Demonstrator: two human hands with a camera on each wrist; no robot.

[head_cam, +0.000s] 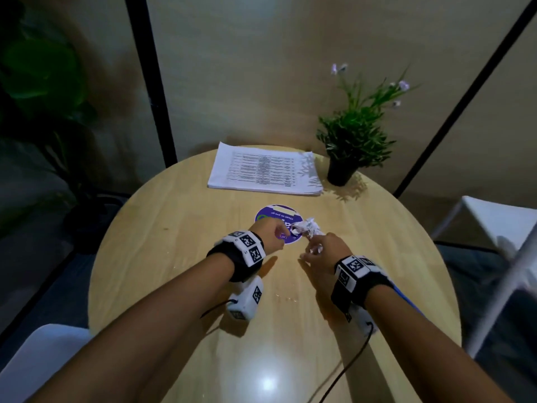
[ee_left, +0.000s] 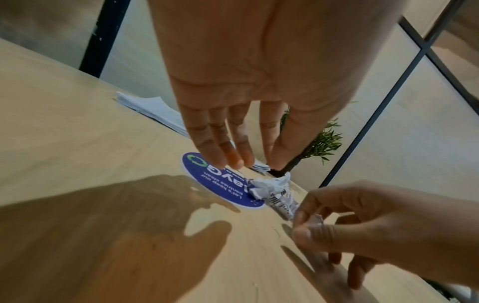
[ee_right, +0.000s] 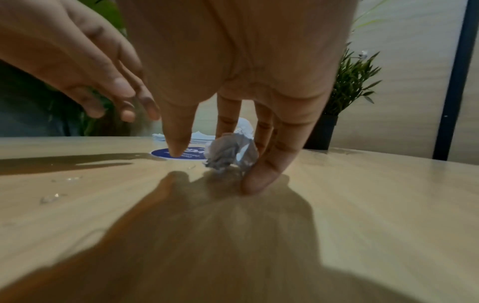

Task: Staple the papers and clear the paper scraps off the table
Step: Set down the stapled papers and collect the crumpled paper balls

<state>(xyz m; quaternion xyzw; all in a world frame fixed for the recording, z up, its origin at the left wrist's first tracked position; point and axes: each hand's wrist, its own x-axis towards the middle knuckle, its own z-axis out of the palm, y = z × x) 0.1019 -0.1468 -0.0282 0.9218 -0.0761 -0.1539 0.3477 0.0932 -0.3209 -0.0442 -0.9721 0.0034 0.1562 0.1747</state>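
Currently: right hand (head_cam: 322, 249) pinches a small crumpled scrap (ee_right: 230, 152) on the surface (head_cam: 180, 274).
Larger crumpled scrap (head_cam: 306, 226) lies just beyond, between both hands; left hand (head_cam: 271, 234), fingers loose and empty, is about equally near.

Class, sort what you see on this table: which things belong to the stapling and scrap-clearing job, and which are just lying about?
Job:
stack of papers
crumpled scrap on the table
smaller scrap pinched in the right hand
left hand, reaching

Lying about:
potted plant
round blue sticker
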